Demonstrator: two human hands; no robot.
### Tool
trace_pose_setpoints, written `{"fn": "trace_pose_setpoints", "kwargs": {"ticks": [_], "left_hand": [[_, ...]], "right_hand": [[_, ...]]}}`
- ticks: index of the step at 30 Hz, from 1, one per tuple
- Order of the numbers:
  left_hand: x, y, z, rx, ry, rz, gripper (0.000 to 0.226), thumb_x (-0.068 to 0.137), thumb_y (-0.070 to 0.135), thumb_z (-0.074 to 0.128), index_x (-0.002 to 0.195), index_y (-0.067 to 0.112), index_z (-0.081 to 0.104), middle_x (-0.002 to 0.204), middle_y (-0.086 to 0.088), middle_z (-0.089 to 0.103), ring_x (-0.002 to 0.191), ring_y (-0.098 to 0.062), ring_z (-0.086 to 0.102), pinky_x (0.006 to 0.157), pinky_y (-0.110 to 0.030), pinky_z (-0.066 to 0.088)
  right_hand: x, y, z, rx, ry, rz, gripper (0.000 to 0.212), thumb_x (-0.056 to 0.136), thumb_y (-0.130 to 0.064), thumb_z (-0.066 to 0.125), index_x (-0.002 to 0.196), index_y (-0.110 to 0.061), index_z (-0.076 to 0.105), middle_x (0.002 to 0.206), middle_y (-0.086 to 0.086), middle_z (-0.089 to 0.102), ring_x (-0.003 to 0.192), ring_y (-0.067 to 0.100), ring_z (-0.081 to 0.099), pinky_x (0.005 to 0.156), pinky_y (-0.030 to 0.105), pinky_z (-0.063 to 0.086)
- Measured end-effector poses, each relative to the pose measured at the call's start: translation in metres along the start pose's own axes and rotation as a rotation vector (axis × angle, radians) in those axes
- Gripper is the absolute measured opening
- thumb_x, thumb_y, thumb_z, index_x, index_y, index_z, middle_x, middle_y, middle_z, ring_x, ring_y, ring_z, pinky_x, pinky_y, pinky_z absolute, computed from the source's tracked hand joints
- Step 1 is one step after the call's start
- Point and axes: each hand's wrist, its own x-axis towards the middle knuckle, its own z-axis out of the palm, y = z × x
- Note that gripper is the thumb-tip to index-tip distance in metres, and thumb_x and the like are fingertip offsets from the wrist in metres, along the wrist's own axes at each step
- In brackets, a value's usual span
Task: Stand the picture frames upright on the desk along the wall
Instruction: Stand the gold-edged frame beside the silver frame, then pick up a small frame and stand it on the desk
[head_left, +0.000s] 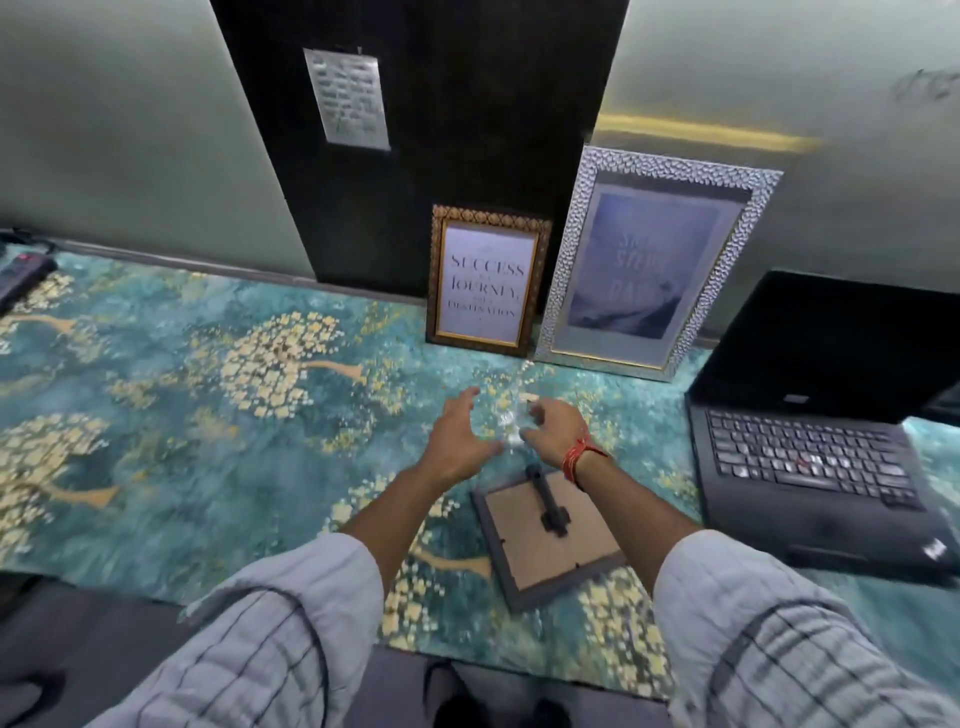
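Observation:
Two picture frames stand upright against the wall: a gold-brown frame (485, 283) with a "Success" text print and, touching its right side, a larger silver textured frame (655, 260). A third, grey frame (549, 538) lies face down on the desk with its black stand leg on top. Just beyond it my hands hover close together. My left hand (457, 441) has its fingers spread. My right hand (553, 426), with a red thread at the wrist, curls around a small clear shiny object (514, 418) that is blurred. The left thumb is close to that object.
An open black laptop (810, 452) sits at the right, close to the silver frame. A black power strip (23, 273) lies at the far left. The desk (208, 395) has a teal cover with gold flowers. A dark wall panel (415, 156) carries a small silver plaque (347, 98).

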Motion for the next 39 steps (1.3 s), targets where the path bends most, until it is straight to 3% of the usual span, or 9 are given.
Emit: {"fn": "trace_pose_setpoints", "kwargs": {"ticks": [3, 7, 11, 16, 22, 27, 32, 36, 39], "left_hand": [[-0.033, -0.017, 0.026, 0.185, -0.214, -0.019, 0.115, 0.070, 0.041, 0.086, 0.158, 0.018, 0.016, 0.162, -0.012, 0.021, 0.149, -0.030, 0.024, 0.119, -0.043, 0.028], [-0.059, -0.031, 0.058, 0.412, -0.302, -0.011, 0.133, 0.061, 0.060, 0.083, 0.159, 0.021, 0.003, 0.167, -0.008, 0.005, 0.155, -0.031, 0.003, 0.124, -0.047, 0.015], [-0.075, -0.039, 0.075, 0.589, -0.290, 0.042, 0.147, 0.057, 0.069, 0.079, 0.157, 0.019, -0.016, 0.167, -0.011, -0.016, 0.153, -0.032, -0.021, 0.124, -0.048, -0.003], [-0.098, -0.047, 0.080, 0.706, -0.278, 0.107, 0.157, 0.049, 0.080, 0.074, 0.154, 0.017, -0.025, 0.161, -0.014, -0.032, 0.148, -0.035, -0.033, 0.119, -0.047, -0.016], [-0.104, -0.047, 0.073, 0.733, -0.303, 0.128, 0.151, 0.055, 0.077, 0.073, 0.154, 0.016, -0.023, 0.160, -0.018, -0.033, 0.148, -0.037, -0.032, 0.120, -0.047, -0.013], [-0.093, -0.036, 0.058, 0.677, -0.290, 0.214, 0.124, 0.068, 0.064, 0.069, 0.159, 0.022, -0.003, 0.167, -0.016, -0.008, 0.154, -0.036, -0.008, 0.125, -0.049, 0.002], [-0.063, -0.015, 0.038, 0.242, -0.040, 0.231, 0.050, 0.087, 0.011, 0.067, 0.136, 0.017, 0.061, 0.137, -0.006, 0.063, 0.124, -0.025, 0.058, 0.102, -0.028, 0.042], [-0.040, -0.003, 0.023, 0.043, -0.063, 0.157, 0.022, 0.094, 0.023, 0.066, 0.113, 0.017, 0.075, 0.108, -0.004, 0.076, 0.097, -0.020, 0.068, 0.081, -0.027, 0.049], [-0.018, -0.003, 0.016, -0.013, -0.112, 0.065, 0.029, 0.091, 0.032, 0.068, 0.113, 0.013, 0.074, 0.107, -0.013, 0.075, 0.100, -0.033, 0.069, 0.086, -0.041, 0.053]], "right_hand": [[-0.019, 0.020, 0.007, -0.203, -0.102, -0.013, 0.014, 0.085, -0.024, 0.059, 0.083, -0.010, 0.058, 0.082, 0.014, 0.060, 0.081, 0.031, 0.056, 0.064, 0.031, 0.042], [-0.029, 0.045, 0.019, -0.190, -0.083, -0.061, 0.026, 0.083, -0.017, 0.058, 0.062, -0.013, 0.042, 0.060, 0.006, 0.045, 0.065, 0.028, 0.047, 0.043, 0.027, 0.026], [-0.034, 0.054, 0.029, -0.145, -0.060, -0.087, 0.022, 0.076, -0.010, 0.056, 0.060, -0.016, 0.042, 0.072, 0.015, 0.064, 0.070, 0.033, 0.063, 0.053, 0.031, 0.044], [-0.044, 0.058, 0.031, -0.035, -0.024, -0.080, 0.015, 0.071, -0.013, 0.063, 0.074, -0.012, 0.048, 0.072, 0.011, 0.063, 0.074, 0.033, 0.064, 0.055, 0.032, 0.044], [-0.053, 0.055, 0.024, 0.085, 0.058, -0.119, 0.024, 0.068, -0.017, 0.069, 0.091, -0.015, 0.061, 0.080, 0.000, 0.064, 0.078, 0.024, 0.065, 0.064, 0.029, 0.049], [-0.037, 0.036, -0.003, 0.093, 0.085, -0.113, 0.012, 0.071, -0.013, 0.069, 0.082, -0.010, 0.065, 0.070, 0.002, 0.063, 0.050, 0.013, 0.059, 0.040, 0.020, 0.045], [0.002, 0.017, -0.026, -0.013, 0.035, -0.022, 0.018, 0.066, -0.020, 0.077, 0.080, -0.009, 0.077, 0.082, 0.011, 0.075, 0.080, 0.024, 0.070, 0.069, 0.029, 0.056], [0.037, 0.005, -0.036, -0.017, -0.092, 0.073, 0.021, 0.069, -0.015, 0.081, 0.084, -0.003, 0.074, 0.082, 0.011, 0.070, 0.077, 0.024, 0.067, 0.073, 0.033, 0.058], [0.055, -0.009, -0.051, -0.020, -0.317, 0.114, 0.027, 0.080, -0.008, 0.070, 0.106, -0.001, 0.067, 0.093, 0.012, 0.059, 0.075, 0.021, 0.057, 0.073, 0.032, 0.054]]}}
